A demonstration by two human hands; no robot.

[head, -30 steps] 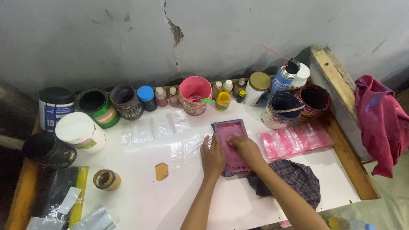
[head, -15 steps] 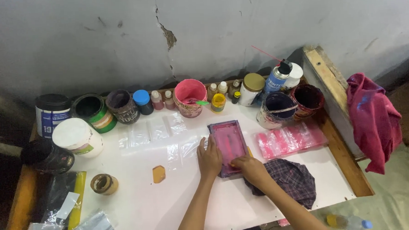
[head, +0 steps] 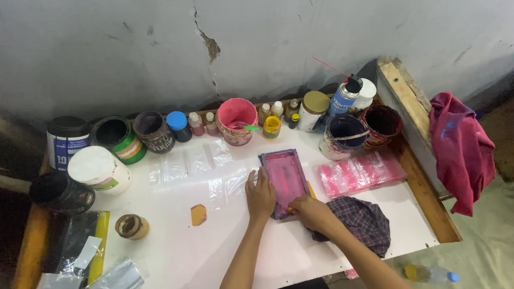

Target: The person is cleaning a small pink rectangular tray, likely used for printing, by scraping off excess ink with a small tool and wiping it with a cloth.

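A small pink-stained rectangular frame (head: 284, 178) lies flat on the white table (head: 175, 252), near its middle. My left hand (head: 260, 194) presses on the frame's left edge, fingers spread along it. My right hand (head: 310, 210) sits at the frame's near right corner, fingers curled; whether it grips a small tool there I cannot tell. A dark plaid cloth (head: 361, 221) lies bunched just right of my right hand. A stack of pink-tinted clear bags (head: 359, 172) rests to the frame's right.
Along the back wall stand several paint pots, a pink cup (head: 236, 120), small bottles and a spray can (head: 344, 97). A white tub (head: 99, 169) and dark jar (head: 61, 192) are at left. A tape roll (head: 131, 226) and orange scrap (head: 198, 214) lie nearer. A red cloth (head: 462, 147) hangs right.
My right hand has slid from the frame's middle down toward its near right corner. My left hand has stayed on the left edge.
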